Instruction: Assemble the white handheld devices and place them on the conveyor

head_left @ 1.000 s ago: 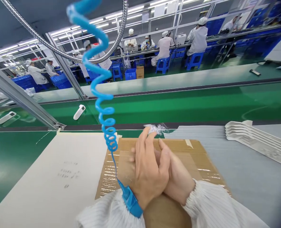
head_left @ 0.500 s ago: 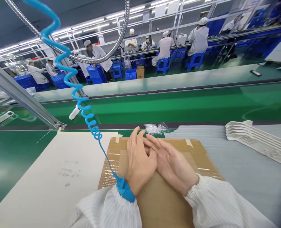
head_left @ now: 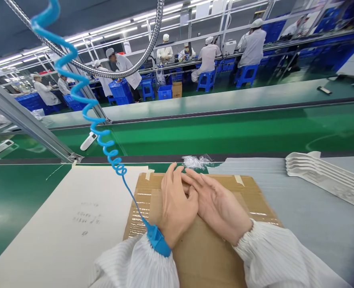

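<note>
My left hand (head_left: 178,202) lies over a taped cardboard sheet (head_left: 207,260), its back toward me and its fingers stretched forward. Against it rests my right hand (head_left: 217,204), turned on its side with the palm partly showing and the fingers extended. The hands touch near the thumb and fingers, and I see no object held in either. Some fingertips of the right hand are hidden behind the left. Around my left wrist sits a blue wrist strap (head_left: 158,240), joined to a coiled blue cord (head_left: 90,108).
Left of the cardboard lies a white sheet with faint writing (head_left: 51,224). Crumpled clear plastic (head_left: 196,161) sits beyond it. Stacked white plastic parts (head_left: 323,176) rest on grey foam sheet (head_left: 309,224) at right. A green conveyor (head_left: 209,136) carries a white handheld device (head_left: 88,141). Co-workers sit farther back.
The white devices on the green conveyor have shifted left, and a white piece shows at its right edge. The coiled cord has swung slightly left. My hands stay almost still together.
</note>
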A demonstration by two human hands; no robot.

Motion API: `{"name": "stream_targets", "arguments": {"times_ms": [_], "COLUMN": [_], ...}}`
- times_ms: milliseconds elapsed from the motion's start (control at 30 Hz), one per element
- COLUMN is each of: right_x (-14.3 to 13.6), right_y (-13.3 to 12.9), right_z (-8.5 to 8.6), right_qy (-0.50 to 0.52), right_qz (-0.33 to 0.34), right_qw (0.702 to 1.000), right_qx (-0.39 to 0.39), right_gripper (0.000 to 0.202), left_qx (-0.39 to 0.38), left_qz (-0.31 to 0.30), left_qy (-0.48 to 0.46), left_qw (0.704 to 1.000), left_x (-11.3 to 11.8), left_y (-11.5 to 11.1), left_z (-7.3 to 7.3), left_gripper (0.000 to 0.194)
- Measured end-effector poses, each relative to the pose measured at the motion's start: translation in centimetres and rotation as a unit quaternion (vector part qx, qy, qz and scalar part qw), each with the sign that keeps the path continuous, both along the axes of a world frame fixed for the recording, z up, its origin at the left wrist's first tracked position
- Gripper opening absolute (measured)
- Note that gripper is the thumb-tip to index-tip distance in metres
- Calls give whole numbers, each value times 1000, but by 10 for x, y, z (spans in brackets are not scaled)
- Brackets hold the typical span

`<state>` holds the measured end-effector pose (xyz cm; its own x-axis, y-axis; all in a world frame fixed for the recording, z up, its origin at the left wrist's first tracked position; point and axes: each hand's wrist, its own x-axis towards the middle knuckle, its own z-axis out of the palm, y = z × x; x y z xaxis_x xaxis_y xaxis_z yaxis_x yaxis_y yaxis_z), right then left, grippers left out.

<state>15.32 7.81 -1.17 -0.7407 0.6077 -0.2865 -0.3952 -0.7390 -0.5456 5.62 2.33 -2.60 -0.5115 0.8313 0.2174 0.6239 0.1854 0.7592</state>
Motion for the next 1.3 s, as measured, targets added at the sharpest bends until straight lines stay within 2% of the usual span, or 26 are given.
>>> {"name": "stream_targets", "arguments": {"times_ms": [400, 1300], "right_x": [-1, 0], "right_y": [-1, 3], "right_z": [4, -3], "right_qy": [-14, -5], "right_qz": [-10, 7], "right_qw": [1000, 1000], "right_qx": [-19, 13], "right_gripper": [33, 34], "left_qx": [1, -9], "left_qz": [-2, -8], "left_qy": [-8, 9], "left_qw": [1000, 1000], "left_x": [-1, -1], "left_y": [0, 1], "left_z": [0, -2], "left_gripper": [52, 53]}}
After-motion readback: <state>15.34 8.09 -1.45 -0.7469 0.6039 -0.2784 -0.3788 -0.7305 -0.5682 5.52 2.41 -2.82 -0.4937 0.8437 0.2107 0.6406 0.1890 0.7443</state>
